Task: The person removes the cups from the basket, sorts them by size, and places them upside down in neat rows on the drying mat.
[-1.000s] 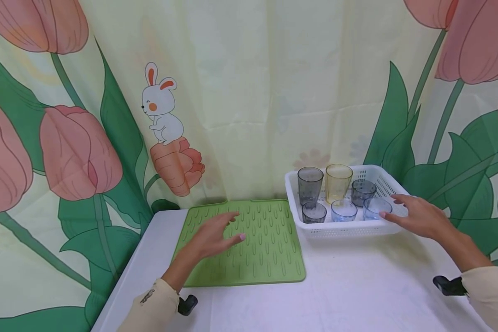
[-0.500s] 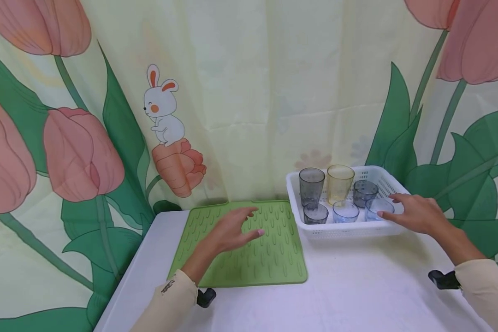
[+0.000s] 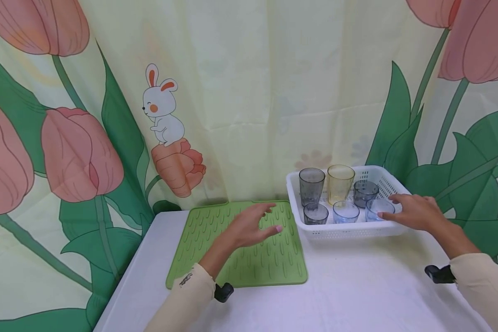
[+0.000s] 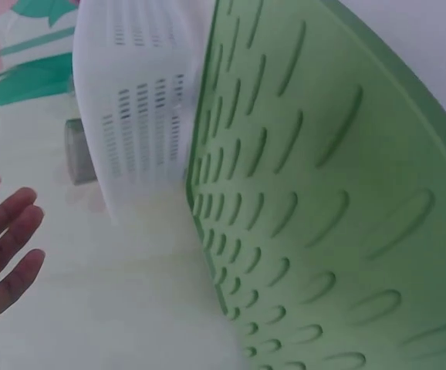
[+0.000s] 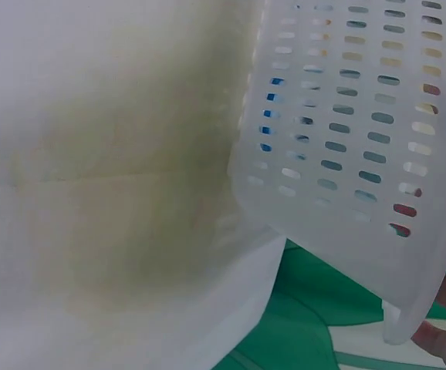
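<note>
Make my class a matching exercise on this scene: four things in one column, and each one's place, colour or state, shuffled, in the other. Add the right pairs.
Column one:
1. Left hand
2. Right hand
3. Mat
4. Basket

Column two:
A. Contains six glasses
B. At the basket's right end
C. Green, flat on the table
D. Over the mat, holding nothing

Right pairs: 1-D, 2-B, 3-C, 4-A

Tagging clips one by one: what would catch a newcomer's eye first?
Probably the large pink tulips on the backdrop, left and right. Next, at right, the white basket of six glasses, the right hand at its right end; left of it lies the green drying mat, under the left hand.
</note>
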A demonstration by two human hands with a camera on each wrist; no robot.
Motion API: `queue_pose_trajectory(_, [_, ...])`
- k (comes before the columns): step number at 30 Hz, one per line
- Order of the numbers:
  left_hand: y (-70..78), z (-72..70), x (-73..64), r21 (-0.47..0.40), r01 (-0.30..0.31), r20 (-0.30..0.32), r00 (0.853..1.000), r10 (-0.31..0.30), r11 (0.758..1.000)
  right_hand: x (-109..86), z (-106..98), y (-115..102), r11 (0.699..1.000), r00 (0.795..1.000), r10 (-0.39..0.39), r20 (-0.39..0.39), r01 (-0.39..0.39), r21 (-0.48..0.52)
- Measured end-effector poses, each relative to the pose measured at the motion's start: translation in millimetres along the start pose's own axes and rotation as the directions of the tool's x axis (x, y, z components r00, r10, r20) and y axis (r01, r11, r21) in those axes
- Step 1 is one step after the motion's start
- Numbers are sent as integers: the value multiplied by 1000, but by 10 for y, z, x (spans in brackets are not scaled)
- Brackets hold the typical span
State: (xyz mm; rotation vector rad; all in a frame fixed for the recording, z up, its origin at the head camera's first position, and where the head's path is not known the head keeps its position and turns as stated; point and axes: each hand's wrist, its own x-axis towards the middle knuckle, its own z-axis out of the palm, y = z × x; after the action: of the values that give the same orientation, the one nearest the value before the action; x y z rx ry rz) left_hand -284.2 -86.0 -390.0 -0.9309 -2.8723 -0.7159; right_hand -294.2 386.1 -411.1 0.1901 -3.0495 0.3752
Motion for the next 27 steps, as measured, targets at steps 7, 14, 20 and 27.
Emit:
queue_pose_trajectory(7, [92,15,85,17,-14,3,1000,14,1000,27,-19,13,999,999,20,32,-21,32])
queue_pose_trajectory(14, [162,37,142,14,-25,3,1000,25,1000,71,-29,15,998,998,34,56,-37,51])
queue_pose_trajectory(20, [208,61,188,10,-34,4,999,34,999,121,-35,18,999,997,26,74,-29,45])
queue_pose_trajectory(27, [247,103,229,12,-51,8,999,51,999,167,-18,18,998,995,28,95,-33,56])
